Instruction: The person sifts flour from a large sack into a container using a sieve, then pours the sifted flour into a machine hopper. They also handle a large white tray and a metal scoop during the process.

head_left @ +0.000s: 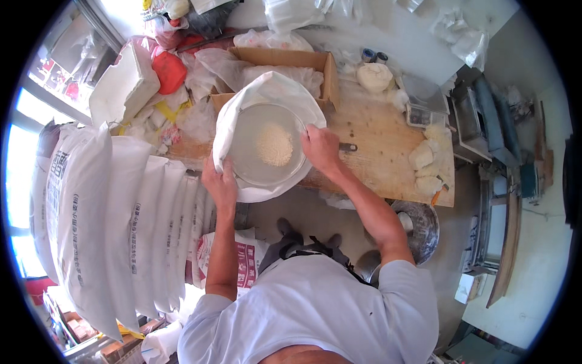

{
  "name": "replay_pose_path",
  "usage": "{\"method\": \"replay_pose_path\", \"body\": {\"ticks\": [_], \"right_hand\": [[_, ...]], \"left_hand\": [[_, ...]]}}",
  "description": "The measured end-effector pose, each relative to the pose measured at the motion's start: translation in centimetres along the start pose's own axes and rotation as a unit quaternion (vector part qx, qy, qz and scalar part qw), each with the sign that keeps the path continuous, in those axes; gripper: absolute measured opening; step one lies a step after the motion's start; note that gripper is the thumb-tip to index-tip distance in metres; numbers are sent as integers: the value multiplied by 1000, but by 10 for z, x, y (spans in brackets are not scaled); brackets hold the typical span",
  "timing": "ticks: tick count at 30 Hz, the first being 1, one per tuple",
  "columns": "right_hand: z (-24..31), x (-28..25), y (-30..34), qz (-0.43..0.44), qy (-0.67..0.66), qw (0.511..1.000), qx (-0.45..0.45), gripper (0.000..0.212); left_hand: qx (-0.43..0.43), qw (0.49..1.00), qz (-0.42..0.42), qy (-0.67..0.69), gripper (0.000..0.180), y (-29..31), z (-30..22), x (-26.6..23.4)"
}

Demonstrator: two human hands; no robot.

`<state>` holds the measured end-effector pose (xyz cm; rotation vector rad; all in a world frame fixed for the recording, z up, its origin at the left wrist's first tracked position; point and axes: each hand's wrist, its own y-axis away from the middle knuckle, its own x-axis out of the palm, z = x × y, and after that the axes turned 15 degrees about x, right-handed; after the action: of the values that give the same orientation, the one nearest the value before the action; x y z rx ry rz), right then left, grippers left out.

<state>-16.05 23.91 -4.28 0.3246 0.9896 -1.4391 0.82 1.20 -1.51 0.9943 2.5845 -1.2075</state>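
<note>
A round sieve (247,134) with a fine mesh sits in the mouth of an open white sack (277,84), in front of my body. On the mesh lies a small heap of pale, lumpy flour (275,145), a little right of its middle. My left hand (220,183) is closed on the sack's edge at the near left; whether its fingers also reach the sieve's rim is unclear. My right hand (320,147) is closed around the sieve's right rim, next to the sack's edge. The sack's lower part and contents are hidden beneath the sieve.
Behind the sack, a wooden table (370,136) bears a cardboard box (329,79) with plastic bags. Stacked, full white sacks (124,224) rise on my left. A printed sack (245,261) stands by my legs. Metal bowls (424,233) are at the lower right.
</note>
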Motion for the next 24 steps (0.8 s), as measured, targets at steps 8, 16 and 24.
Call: {"method": "replay_pose_path", "body": {"ticks": [8,16,24], "right_hand": [[-1,-4,3,14,-26,1000,3,19],[-11,-7,11,-46,-14,998,28,17],[-12,-7,16,17,-16,1000,-18,16]], "left_hand": [[-12,996,2,-88,34,3,-13,4],[12,991,-27,-131,33,13,-18,9],[5,992,-16,-126,32,17,-12,8]]}}
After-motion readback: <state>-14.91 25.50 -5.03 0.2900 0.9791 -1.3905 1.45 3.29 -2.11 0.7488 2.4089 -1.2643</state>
